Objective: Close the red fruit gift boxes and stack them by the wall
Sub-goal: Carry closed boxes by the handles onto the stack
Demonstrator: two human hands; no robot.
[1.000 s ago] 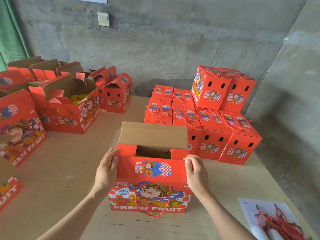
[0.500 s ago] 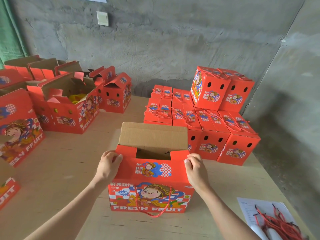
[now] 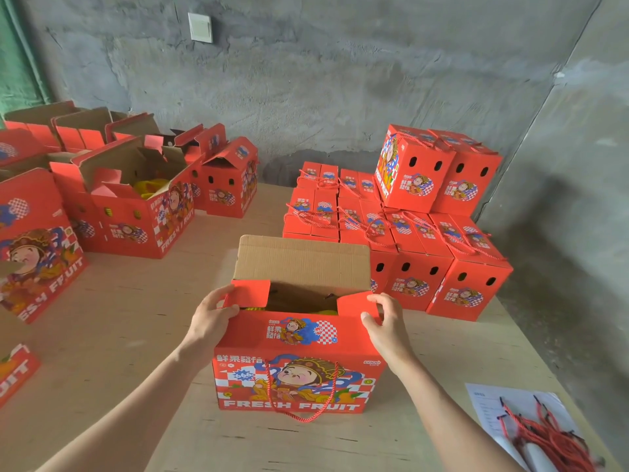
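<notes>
A red fruit gift box (image 3: 299,366) stands open on the table in front of me, its brown rear flap upright and its rope handle hanging down the front. My left hand (image 3: 212,316) pinches the small left side flap, folded inward. My right hand (image 3: 384,321) pinches the right side flap, likewise folded in. Yellow fruit shows inside. A stack of closed red boxes (image 3: 418,253) stands by the wall at the right, with two more boxes (image 3: 439,168) on top.
Several open red boxes (image 3: 136,202) fill the table's left side. A flat box (image 3: 34,243) leans at the far left. A paper sheet with red rope handles (image 3: 544,434) lies at the near right. The wooden table (image 3: 112,335) ends at the right.
Both hands moved from the box's sides up to its top corners and folded the two small side flaps inward.
</notes>
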